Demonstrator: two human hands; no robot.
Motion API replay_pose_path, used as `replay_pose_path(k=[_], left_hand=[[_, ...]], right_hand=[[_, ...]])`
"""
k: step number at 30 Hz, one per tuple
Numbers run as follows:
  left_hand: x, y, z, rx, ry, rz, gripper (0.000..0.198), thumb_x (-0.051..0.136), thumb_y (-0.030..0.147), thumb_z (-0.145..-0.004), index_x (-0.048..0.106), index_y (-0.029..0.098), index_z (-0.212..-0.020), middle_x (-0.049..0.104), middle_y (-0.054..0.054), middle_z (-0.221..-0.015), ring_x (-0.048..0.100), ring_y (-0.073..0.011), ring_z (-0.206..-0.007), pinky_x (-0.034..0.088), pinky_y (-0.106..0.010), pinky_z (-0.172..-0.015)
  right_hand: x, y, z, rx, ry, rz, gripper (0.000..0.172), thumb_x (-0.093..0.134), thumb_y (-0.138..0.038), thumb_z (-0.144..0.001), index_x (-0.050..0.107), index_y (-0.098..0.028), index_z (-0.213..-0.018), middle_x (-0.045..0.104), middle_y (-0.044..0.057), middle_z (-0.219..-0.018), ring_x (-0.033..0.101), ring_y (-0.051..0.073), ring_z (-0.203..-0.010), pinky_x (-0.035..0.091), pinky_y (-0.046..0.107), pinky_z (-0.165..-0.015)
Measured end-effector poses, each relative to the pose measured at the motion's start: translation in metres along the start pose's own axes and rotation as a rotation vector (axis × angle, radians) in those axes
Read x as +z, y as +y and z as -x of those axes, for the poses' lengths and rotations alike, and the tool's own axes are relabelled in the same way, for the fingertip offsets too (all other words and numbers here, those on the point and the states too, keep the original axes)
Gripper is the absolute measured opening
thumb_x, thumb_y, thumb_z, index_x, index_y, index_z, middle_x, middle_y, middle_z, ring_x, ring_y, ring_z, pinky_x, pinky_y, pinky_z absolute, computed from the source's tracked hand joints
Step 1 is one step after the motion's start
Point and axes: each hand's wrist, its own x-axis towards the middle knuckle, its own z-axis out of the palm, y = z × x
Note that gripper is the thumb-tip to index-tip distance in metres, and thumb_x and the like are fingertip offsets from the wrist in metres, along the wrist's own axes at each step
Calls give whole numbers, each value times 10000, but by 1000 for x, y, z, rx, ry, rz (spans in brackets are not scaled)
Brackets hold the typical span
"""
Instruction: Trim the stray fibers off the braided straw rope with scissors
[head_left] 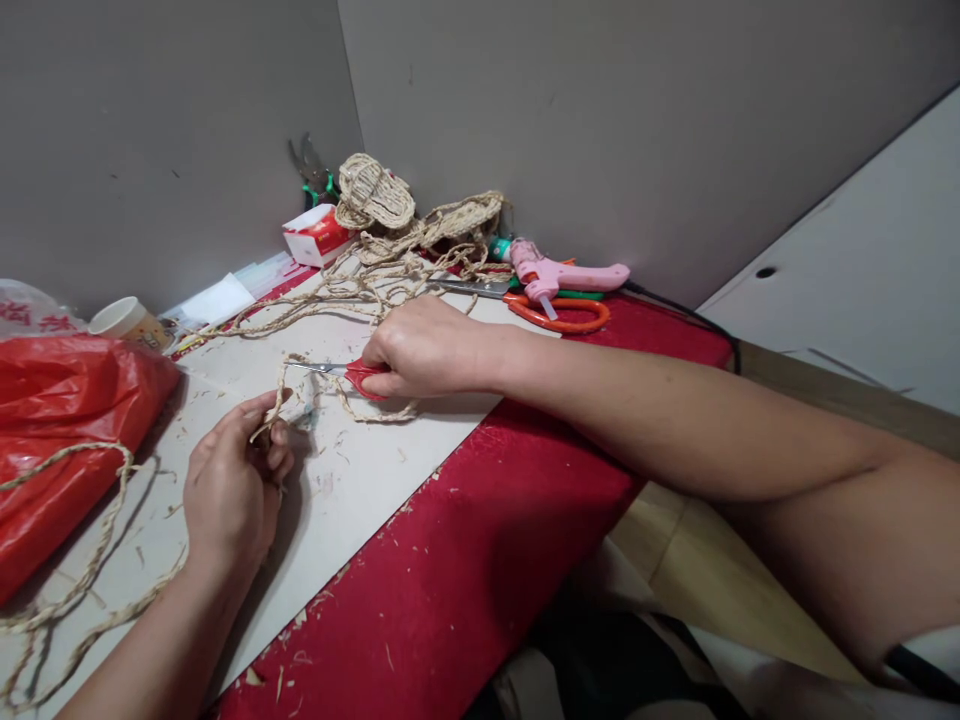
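My right hand [420, 350] grips a small pair of scissors with red handles [363, 380], its blades pointing left. The blade tips meet a thin braided straw cord [281, 378] that rises from my left hand [236, 475]. The fingers of that left hand are closed around the cord, with a loose end sticking out near the thumb. More of the braid [382, 416] curves on the white board below my right hand. Whether the blades are parted cannot be made out.
A pink glue gun [562, 275] lies over large orange-handled scissors [562, 318] at the right. Coiled straw pieces [375, 190], green-handled pliers [319, 185] and a red-white box [321, 236] sit by the wall. Left are a paper cup [129, 322] and red plastic bag [67, 430]. Straw scraps litter the board [360, 480].
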Motion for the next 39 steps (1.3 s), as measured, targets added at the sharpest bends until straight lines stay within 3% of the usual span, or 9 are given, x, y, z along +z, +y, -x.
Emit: replay_pose_path(k=[4,16,23,27,31,39], left_hand=[[-3,1,-2,-16,-27,65,150,609,121,-684,709,152,-792,523,-10,-559,383,-87,-469,288,-205,-418],[-1,15,-4,-29,-37,72,259,665,5,-709,737,88,-944,688,-82,-742,606,-107,-606,512,-184,-578],[-3,5,-5,-43,-37,54,342,772,74,-657,759,113,-996,719,-89,-746,641,-107,-614,508,-142,-583],[-4,3,-5,-36,-73,77,345,802,88,-643,759,115,-984,735,-93,-845,658,-116,-670,545,-180,-659],[-3,4,-5,-39,-86,79,385,838,84,-608,753,122,-981,743,-86,-867,665,-107,-658,543,-162,-638],[-1,6,-3,-131,-43,39,322,847,106,-608,706,101,-897,716,-73,-719,655,-114,-589,530,-147,-555]], right_hand=[[0,0,1,-39,14,-58,328,538,-433,-816,738,-187,-731,659,32,-643,331,103,-522,179,285,-564],[0,0,5,-129,61,88,383,544,-477,-813,748,-154,-839,693,93,-711,506,153,-606,197,292,-585],[0,-2,5,-132,74,162,403,519,-470,-835,740,-132,-843,710,127,-753,554,183,-642,233,298,-598],[1,-2,4,-121,53,144,385,524,-454,-842,750,-142,-868,711,114,-745,546,173,-627,232,296,-592],[3,0,1,-107,13,91,356,516,-422,-864,759,-161,-851,709,87,-730,510,143,-599,221,294,-587],[4,3,-1,-63,-14,-58,313,531,-407,-835,737,-180,-767,692,46,-705,374,99,-532,214,285,-573]])
